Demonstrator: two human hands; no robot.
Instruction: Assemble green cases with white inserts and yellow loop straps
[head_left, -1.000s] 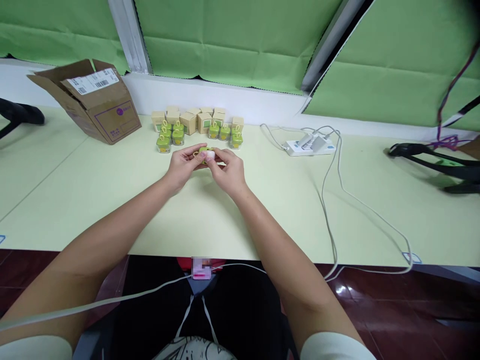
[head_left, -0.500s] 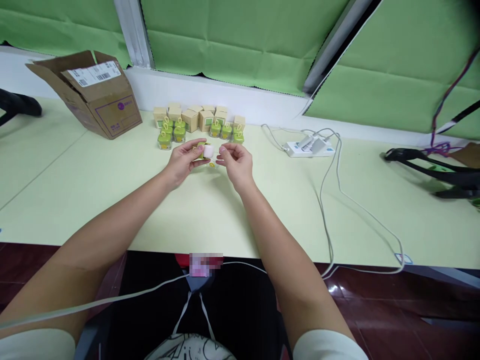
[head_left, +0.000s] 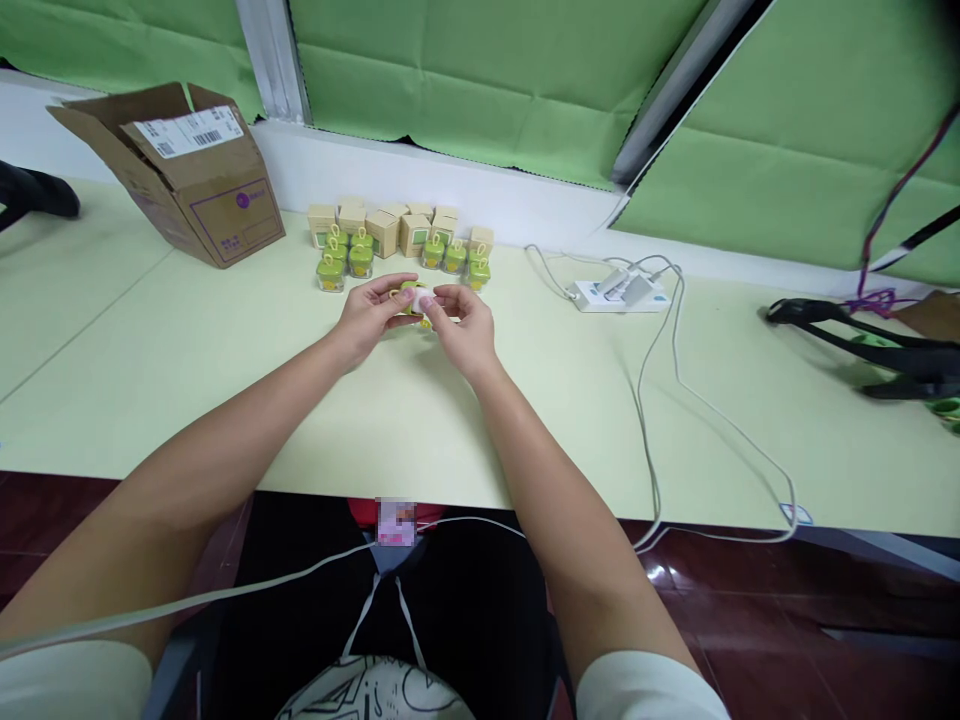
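Note:
My left hand (head_left: pixel 369 318) grips a small green jar lid (head_left: pixel 409 288) that has a loop and a white inner part (head_left: pixel 420 299). It looks like the lids on the jars behind. My right hand (head_left: pixel 466 328) has its thumb and fingers closed on the white part from the other side. Just below my fingers a bit of something clear with yellow (head_left: pixel 426 324) shows, mostly hidden. Beyond my hands stand several small glass jars with green looped lids, one group at left (head_left: pixel 331 274) and one at right (head_left: pixel 454 257).
Several small kraft boxes (head_left: pixel 384 234) line up behind the jars. At the back left stands an open cardboard carton (head_left: pixel 232 215). A white power strip (head_left: pixel 621 296) with cables lies to the right on the pale table (head_left: pixel 187 350). Black stands (head_left: pixel 885 350) occupy the far right.
My right hand has moved left, and its fingers have come onto the white part of the lid. My left hand keeps its hold. The view has shifted slightly.

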